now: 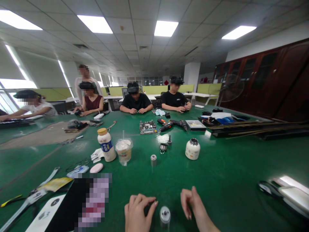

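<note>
Between my two hands a small silver metal cylinder [165,213] stands upright on the green table, holes showing in its top. Just left of it is my left hand [139,213], thumb and forefinger brought together at the tips; whether something tiny sits between them I cannot make out. My right hand [196,207] hovers to the right of the cylinder, thumb raised apart from the loosely curled fingers, with nothing seen in it. Farther off stand a second silver cylinder [153,160] and a round metal part with a wire loop [163,148].
A white wide-mouthed jar [192,149] stands right of centre. Leftward are a bottle [106,145], a plastic cup with a straw [124,151] and a pale oval case [96,168]. A circuit board [147,127] and power drills [172,125] lie beyond. Several people sit across the table [229,174].
</note>
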A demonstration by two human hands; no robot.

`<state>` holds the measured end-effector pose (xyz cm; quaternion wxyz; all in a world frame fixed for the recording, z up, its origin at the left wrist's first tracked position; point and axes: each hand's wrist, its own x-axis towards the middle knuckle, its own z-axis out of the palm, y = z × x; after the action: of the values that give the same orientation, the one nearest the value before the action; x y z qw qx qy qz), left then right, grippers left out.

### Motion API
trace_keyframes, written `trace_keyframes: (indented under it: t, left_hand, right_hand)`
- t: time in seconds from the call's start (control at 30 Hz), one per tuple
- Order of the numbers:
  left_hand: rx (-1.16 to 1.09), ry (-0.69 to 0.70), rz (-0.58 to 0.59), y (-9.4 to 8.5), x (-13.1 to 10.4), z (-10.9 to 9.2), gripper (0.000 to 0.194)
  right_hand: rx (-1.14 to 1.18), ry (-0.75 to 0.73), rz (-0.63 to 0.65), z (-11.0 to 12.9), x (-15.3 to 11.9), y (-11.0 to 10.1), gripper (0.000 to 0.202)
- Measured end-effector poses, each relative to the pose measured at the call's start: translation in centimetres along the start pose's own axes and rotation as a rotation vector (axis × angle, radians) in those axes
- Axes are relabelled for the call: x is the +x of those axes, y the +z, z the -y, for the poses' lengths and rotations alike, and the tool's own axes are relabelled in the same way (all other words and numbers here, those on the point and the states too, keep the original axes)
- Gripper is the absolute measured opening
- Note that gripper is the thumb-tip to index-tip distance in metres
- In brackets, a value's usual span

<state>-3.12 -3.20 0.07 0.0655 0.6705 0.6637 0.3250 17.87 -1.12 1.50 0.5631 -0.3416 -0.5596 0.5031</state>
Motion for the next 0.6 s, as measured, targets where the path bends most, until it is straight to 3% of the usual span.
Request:
trace_keyframes:
  t: [0.1, 0.17, 0.23, 0.33, 0.6]
  left_hand:
    - [-0.060, 0.046, -0.061, 0.1, -0.1, 0.7, 0.009]
    - [-0.160, 0.146, -0.135, 0.2, 0.0, 1.1, 0.014]
    - [-0.250, 0.305, -0.175, 0.2, 0.2, 1.4, 0.017]
    - [-0.302, 0.501, -0.142, 0.3, 0.6, 1.7, 0.019]
    - [-0.388, 0.599, -0.095, 1.1, 0.6, 2.0, 0.020]
  right_hand:
    - [-0.370, 0.021, 0.362, -0.7, -0.9, 0.8, 0.061]
    - [-0.611, -0.033, 0.482, -1.0, -0.9, 0.9, 0.067]
    - [-0.767, -0.044, 0.521, -1.4, -0.8, 0.9, 0.064]
    - [-0.872, -0.023, 0.525, -2.0, -0.4, 1.1, 0.049]
    - [-0.929, 0.063, 0.548, -1.4, -0.2, 1.8, 0.037]
